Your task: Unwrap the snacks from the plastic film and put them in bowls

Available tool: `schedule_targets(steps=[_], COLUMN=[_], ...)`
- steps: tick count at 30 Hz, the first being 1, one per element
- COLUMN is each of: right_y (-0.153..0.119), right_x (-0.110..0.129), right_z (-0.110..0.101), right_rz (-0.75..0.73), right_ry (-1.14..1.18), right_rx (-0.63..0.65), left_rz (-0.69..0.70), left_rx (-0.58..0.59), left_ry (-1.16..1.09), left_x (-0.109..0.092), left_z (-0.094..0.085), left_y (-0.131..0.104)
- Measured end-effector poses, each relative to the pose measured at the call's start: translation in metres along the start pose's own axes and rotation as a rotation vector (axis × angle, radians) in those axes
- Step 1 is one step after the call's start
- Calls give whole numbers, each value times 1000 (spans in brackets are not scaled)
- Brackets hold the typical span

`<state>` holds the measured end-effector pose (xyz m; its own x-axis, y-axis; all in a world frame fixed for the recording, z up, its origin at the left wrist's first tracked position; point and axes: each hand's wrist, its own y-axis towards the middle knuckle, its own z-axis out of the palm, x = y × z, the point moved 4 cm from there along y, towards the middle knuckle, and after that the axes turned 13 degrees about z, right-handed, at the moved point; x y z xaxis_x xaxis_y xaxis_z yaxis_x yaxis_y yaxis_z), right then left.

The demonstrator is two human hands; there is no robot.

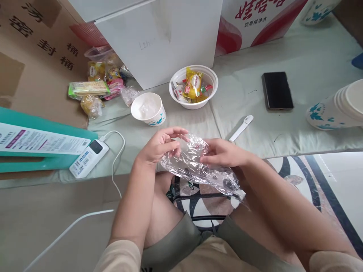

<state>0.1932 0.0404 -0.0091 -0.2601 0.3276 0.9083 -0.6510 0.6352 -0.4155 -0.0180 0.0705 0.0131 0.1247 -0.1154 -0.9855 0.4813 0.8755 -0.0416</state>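
Observation:
A crumpled clear plastic bag [198,162] is stretched between my hands, above my lap at the table's front edge. My left hand [161,147] has its fingers curled at the bag's left side, the thumb below them. At the right, my right hand [224,152] grips the film, with some fingertips hidden behind it. Just beyond my left hand stands a white paper cup [153,113] with blue leaf prints and clear plastic inside. Behind the bag is a white bowl [212,99] of wrapped snacks, among them a yellow packet [193,85].
A white-handled utility knife [241,128] and a black phone [278,90] lie to the right, near stacked paper cups [331,109]. Wrapped snacks [89,89], a white power bank with a cable [89,158] and a teal container [42,139] are left. Boxes [181,41] stand behind.

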Motion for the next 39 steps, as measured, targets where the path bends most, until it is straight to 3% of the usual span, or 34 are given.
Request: schedule_targets(steps=[2, 4, 7, 10, 14, 16, 18, 20, 22, 24, 27, 35, 39], right_y=[6, 9, 10, 8, -2, -5, -4, 1, 5, 7, 5, -4, -3], right_x=[-5, -7, -10, -13, -10, -8, -8, -12, -17, -20, -21, -9, -11], right_z=[8, 3, -8, -16, -23, -23, -21, -17, -14, -15, -18, -24, -28], right_rz=[94, 73, -1, -36, -148, -252, -300, -236, -123, -48, -52, -252, -201], right_ry=[15, 123, 279, 274, 120, 104, 151, 171, 145, 136, 177, 171, 302], right_rx=[-35, -232, -505, -677, -866, -830, -687, -545, -492, -525, -589, -609, -627], left_rz=[71, 126, 9, -144, -116, -79, -22, 55, 72, 19, -5, 259, 336], left_rx=[-95, -222, -184, -72, -107, -118, -127, -154, -153, -111, -71, -53, -51], left_ry=[-49, -188, -330, -101, 196, 170, 102, 46, 47, 103, 207, 230, 158], left_x=[2, 6, 24, 41, 42, 38, 34, 31, 30, 33, 35, 22, 14], left_z=[-4, -5, 15, 37, 40, 36, 31, 25, 21, 19, 16, 11, 7], left_y=[4, 7, 13, 16, 19, 19, 18, 16, 15, 13, 12, 8, 9])
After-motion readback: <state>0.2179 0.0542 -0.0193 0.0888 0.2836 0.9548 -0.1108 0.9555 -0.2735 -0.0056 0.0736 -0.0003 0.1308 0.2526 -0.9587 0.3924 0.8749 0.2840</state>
